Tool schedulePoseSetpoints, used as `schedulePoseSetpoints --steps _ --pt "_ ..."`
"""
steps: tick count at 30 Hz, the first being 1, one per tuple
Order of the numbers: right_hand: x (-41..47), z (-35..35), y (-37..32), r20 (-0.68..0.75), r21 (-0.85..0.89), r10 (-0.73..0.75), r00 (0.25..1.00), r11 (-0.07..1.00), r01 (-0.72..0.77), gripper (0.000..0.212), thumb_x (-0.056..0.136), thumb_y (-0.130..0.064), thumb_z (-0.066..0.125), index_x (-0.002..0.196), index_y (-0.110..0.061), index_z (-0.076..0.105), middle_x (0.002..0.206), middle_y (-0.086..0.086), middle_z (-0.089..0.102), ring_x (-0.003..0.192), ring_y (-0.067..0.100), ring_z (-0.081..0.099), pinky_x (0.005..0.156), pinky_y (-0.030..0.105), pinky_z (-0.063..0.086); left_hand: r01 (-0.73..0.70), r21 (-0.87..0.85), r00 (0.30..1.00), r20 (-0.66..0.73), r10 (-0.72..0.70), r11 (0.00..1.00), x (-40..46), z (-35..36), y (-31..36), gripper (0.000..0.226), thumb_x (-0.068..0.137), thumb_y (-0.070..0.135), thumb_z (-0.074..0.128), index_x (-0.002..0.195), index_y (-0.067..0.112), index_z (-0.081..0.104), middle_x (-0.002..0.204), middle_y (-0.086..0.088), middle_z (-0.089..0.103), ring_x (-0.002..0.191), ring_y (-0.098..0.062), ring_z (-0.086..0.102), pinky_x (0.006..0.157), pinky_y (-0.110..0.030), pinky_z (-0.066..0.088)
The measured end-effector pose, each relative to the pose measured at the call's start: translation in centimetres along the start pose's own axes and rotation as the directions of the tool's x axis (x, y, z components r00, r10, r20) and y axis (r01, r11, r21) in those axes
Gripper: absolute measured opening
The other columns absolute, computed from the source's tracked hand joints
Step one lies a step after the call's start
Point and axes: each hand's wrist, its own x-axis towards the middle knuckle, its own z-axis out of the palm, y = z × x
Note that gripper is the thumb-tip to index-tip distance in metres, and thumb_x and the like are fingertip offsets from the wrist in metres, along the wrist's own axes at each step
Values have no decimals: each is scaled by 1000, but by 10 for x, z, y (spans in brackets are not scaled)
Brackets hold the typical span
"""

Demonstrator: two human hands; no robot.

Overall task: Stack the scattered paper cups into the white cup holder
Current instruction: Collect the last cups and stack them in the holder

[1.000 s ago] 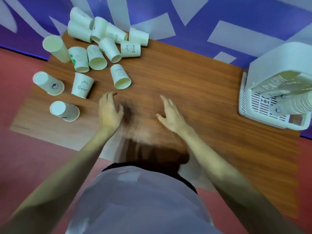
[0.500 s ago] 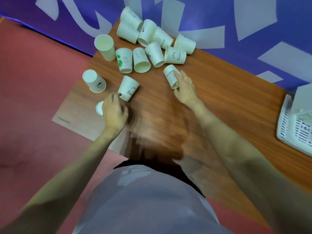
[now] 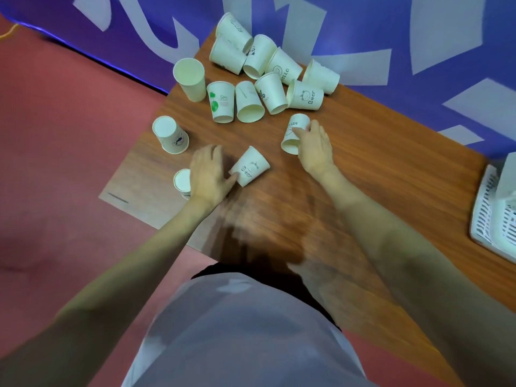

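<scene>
While the left hand (image 3: 208, 177) pinches a Bear cup (image 3: 250, 166) (lying on its side), the right hand (image 3: 314, 149) grips a Hello cup (image 3: 293, 132) on the table (image 3: 377, 174); both grips clamped.

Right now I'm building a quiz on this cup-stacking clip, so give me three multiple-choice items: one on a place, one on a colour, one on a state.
1. Where is the white cup holder?
A. at the table's right edge
B. among the cups
C. on the floor

2. What colour is the print on the cup beside the upright cup?
A. red
B. green
C. blue

3. How does the right hand meet the HELLO cup?
A. hovers clear of it
B. presses flat on its base
C. fingers curled round its side

Answers: 1 A, the slatted holder sits at the frame's right, far from the cups. 2 B, green blotches show on its wall. 3 C, fingertips wrap the lying cup.
</scene>
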Motion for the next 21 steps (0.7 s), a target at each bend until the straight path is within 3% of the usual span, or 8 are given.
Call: schedulePoseSetpoints --steps 5,9,13,17,21 --pt "-19 -7 10 -145 80 81 986 994 -70 28 89 3 44 112 -4 60 111 15 50 99 30 50 84 38 43 -72 -10 966 248 72 997 17 18 34 70 68 42 76 121 7 47 113 -14 56 104 -34 51 83 -43 43" --pt "-45 -14 31 -238 232 184 954 964 -128 24 89 -1 46 103 -2 66 101 14 53 93 29 53 79 44 48 -115 -58 909 396 128 992 14 28 56 80 78 32 72 144 18 28 119 -14 50 106 -34 51 86 -44 46" --pt "-79 -19 60 -265 328 255 930 931 -161 22 89 -5 49 102 -2 66 100 14 54 92 31 56 77 42 49 -255 -20 848 477 233 967 6 32 75 80 84 24 66 148 30 18 122 -16 40 94 -36 53 77 -42 46" --pt "-115 -22 95 -286 404 340 896 890 -209 21 88 -7 51 102 -5 67 98 14 56 83 33 59 73 40 49 -313 35 813 527 249 949 3 36 99 63 83 23 67 137 20 34 128 -17 38 91 -40 57 73 -45 51" --pt "-149 -27 135 -293 454 422 858 851 -264 21 89 -9 52 103 -6 68 94 15 57 77 34 60 72 40 50 -362 -27 817 473 331 932 -1 45 136 42 81 34 69 114 15 50 120 -12 47 92 -36 58 72 -44 51"
